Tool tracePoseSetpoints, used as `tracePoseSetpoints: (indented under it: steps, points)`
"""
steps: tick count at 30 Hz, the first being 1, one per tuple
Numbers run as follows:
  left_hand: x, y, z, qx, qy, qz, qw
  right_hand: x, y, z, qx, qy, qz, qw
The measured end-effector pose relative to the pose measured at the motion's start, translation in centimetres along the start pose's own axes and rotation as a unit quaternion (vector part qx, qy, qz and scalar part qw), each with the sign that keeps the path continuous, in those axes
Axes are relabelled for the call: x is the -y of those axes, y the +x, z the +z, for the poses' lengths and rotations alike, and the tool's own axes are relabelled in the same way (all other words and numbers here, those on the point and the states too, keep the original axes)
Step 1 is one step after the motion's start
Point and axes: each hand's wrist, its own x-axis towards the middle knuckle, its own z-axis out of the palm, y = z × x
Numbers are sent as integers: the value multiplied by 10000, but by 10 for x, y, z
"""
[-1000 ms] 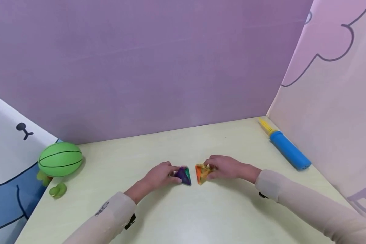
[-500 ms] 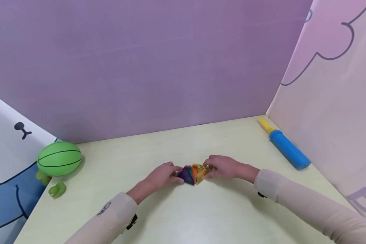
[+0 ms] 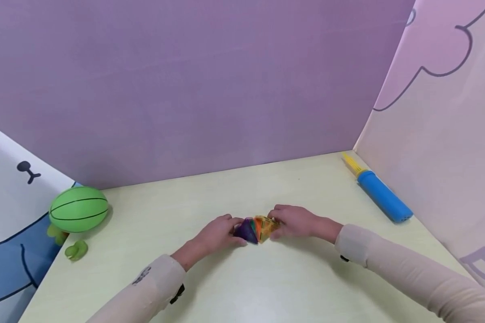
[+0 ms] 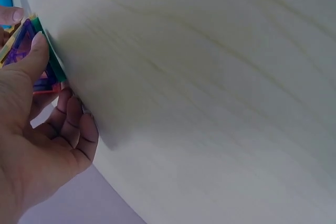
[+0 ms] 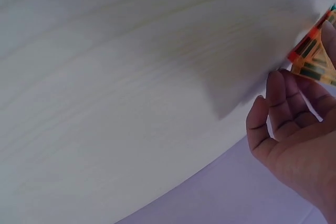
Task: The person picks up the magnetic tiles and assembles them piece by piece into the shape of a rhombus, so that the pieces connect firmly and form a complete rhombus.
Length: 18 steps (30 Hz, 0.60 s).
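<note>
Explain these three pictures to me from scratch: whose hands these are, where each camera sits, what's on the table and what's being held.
No machine here: a person works with two bare hands. The wide picture comes from a camera on the head, looking down at a pale table. The other two come from cameras strapped to each wrist, so each shows its own hand up close and the table tilted. The left hand holds a purple pyramid of toy tiles; the right hand holds an orange pyramid. The two pyramids touch in the middle. Also on the table: a green ball far left, small green pieces beside it, and a blue pump with a yellow tip far right.
</note>
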Motion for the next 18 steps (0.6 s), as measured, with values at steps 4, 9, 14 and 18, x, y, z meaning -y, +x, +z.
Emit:
tracePoseSetpoints:
  steps: [4, 9, 14, 18]
  points:
    - [-5, 2, 1, -44, -96, -183, 9998, 4, 3, 2, -12, -257, 77, 9996]
    - [-8, 3, 2, -48, -15, -243, 9997, 6, 5, 4, 18, -338, 84, 9994]
    - [-8, 3, 3, -68, -49, -325, 9994, 7, 5, 4, 26, -287, 66, 9996]
    - [-6, 2, 3, -22, -81, -300, 9995, 7, 6, 4, 73, -222, 126, 9996]
